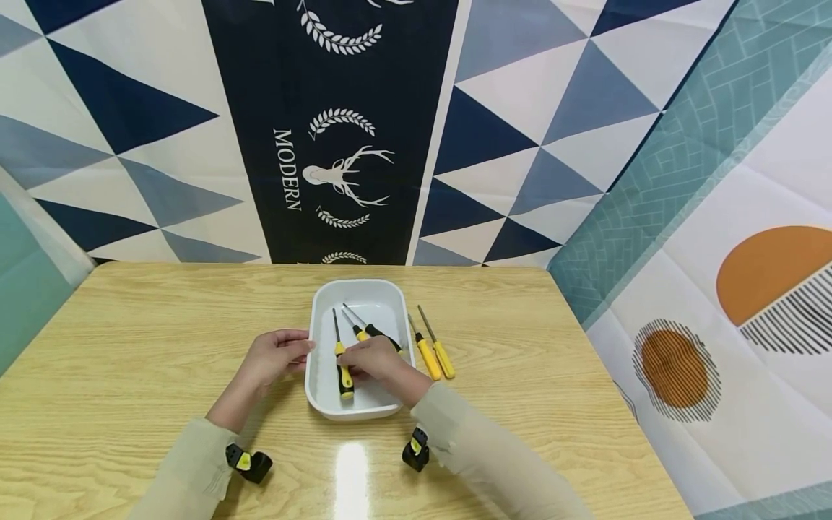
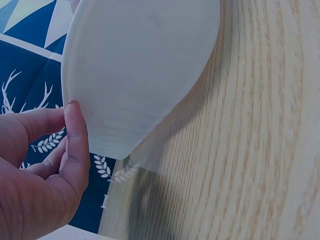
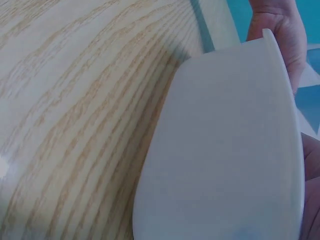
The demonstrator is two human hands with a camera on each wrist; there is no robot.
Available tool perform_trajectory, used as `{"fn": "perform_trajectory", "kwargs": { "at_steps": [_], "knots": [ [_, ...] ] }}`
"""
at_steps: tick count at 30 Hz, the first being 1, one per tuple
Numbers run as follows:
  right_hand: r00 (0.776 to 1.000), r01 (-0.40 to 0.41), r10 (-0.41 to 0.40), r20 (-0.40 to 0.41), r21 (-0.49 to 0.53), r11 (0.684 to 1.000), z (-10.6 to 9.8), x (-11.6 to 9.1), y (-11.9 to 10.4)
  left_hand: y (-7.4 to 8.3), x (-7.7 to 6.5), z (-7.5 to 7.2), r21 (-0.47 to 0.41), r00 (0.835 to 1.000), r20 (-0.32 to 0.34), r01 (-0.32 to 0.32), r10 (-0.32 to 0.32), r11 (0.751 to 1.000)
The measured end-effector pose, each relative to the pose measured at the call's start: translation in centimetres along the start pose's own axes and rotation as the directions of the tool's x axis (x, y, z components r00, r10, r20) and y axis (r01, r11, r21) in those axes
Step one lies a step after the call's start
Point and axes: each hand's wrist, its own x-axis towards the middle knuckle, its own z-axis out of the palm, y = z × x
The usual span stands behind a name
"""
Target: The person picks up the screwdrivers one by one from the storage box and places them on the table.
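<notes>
A white tray [image 1: 315,375] stands on the wooden table. My left hand [image 1: 281,354] pinches its left rim; in the left wrist view the thumb [image 2: 76,127] lies against the outer wall. Inside the tray, my right hand [image 1: 375,359] holds a black-and-yellow screwdriver [image 1: 347,386] by the handle, its shaft pointing away from me. Beyond that hand lie two more screwdrivers [image 1: 356,323], their handles partly covered by it. In the right wrist view the tray wall [image 3: 225,150] hides most of the right hand [image 3: 311,165].
Two yellow-handled tools [image 1: 427,357] with thin metal shafts lie side by side on the table [image 1: 507,404], just right of the tray. A patterned cloth [image 1: 351,144] hangs behind the table's far edge. Each wrist wears a small black camera [image 1: 250,464].
</notes>
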Motion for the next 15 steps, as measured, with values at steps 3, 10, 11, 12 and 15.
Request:
{"fn": "perform_trajectory", "kwargs": {
  "at_steps": [3,10,11,12,15],
  "knots": [
    [1.000,0.006,-0.007,0.002,0.015,1.000,-0.32,-0.05,-0.04,-0.07,0.01,-0.01,-0.002,1.000,-0.001,-0.005,0.005,1.000],
    [1.000,-0.006,0.006,0.004,0.043,0.999,-0.85,-0.20,-0.22,-0.15,0.07,0.00,-0.010,1.000,0.005,-0.011,0.011,1.000],
    [1.000,-0.005,0.005,0.003,0.043,0.999,-0.90,-0.20,-0.22,-0.16,0.09,-0.01,-0.010,1.000,0.006,-0.012,0.012,1.000],
    [1.000,-0.005,0.005,0.002,0.043,0.999,-0.94,-0.20,-0.20,-0.17,0.09,0.00,-0.010,1.000,0.006,-0.013,0.013,1.000],
    [1.000,-0.004,0.004,0.006,0.042,0.999,-1.05,-0.18,-0.15,-0.20,0.12,0.01,-0.015,1.000,0.007,-0.014,0.014,1.000]
  ]
}}
